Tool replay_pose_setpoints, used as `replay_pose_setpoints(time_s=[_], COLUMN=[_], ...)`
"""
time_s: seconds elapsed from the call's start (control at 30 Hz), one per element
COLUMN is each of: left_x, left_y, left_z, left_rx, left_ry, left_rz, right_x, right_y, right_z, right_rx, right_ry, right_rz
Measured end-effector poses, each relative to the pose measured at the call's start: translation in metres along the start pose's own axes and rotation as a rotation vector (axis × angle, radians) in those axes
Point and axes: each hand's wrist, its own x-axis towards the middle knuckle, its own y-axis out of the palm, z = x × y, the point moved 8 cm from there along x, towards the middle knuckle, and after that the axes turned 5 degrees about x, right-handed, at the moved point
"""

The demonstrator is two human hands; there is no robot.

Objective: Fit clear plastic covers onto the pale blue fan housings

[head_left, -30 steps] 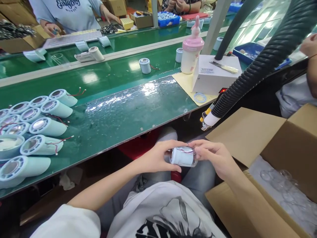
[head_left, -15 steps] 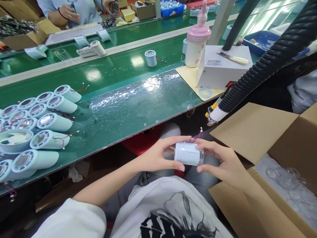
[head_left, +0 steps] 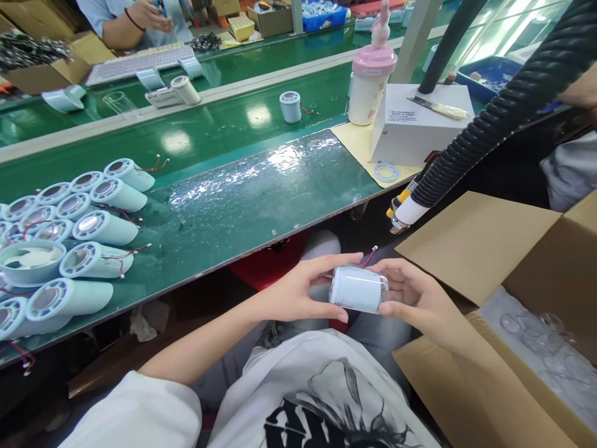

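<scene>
Pale blue cylinder (head_left: 357,291): where is it?

Between my two hands, above my lap, just off the near edge of the green bench (head_left: 261,208). It lies on its side, in what looks like a clear plastic cover (head_left: 384,287) that shows past its right end. A red wire (head_left: 367,257) with a small white plug sticks up behind it.

Which step is in hand?

As I judge it, handling the cylinder and its cover together. The cover seems to be over most of the body, though my fingers hide part of the left end.

And what does the next move call for?

A steady left hold, I would say, gentle pressure at the clear end, and the wire kept free of my fingers.

How are your hands?

My left hand (head_left: 298,295) grips the left end, thumb along the near side and fingers along the far side. My right hand (head_left: 415,298) is partly open at the other end, fingers loosely curled. Its thumb seems to touch the cover's rim, but I cannot tell whether that hand is gripping.

What is around you?

To my left, more blue cylinders (head_left: 112,227) crowd the bench, several with wires showing. To my right sits an open cardboard box (head_left: 555,274) with clear plastic pieces (head_left: 548,339) inside
</scene>
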Motion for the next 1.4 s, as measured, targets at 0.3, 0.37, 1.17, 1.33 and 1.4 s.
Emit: replay_pose_setpoints(time_s=[0.3,0.37,1.17,1.33,1.4], left_x=[0.085,0.106,0.036,0.019,0.016], left_y=[-0.006,-0.003,0.001,0.01,0.012], left_z=[0.046,0.045,0.006,-0.015,-0.023], left_rx=[-0.37,-0.354,-0.074,0.136,0.167], left_ry=[-0.169,-0.155,0.072,0.204,0.265], left_rz=[-0.15,-0.116,0.102,0.107,0.099], right_x=[0.019,0.023,-0.014,-0.032,-0.033], right_y=[-0.047,-0.058,-0.024,-0.011,-0.011], right_z=[-0.054,-0.059,0.004,0.021,0.017], right_rx=[0.359,0.371,-0.194,-0.452,-0.35], right_ry=[-0.195,-0.224,-0.381,-0.377,-0.289], right_rz=[-0.483,-0.549,-0.252,-0.178,-0.158])
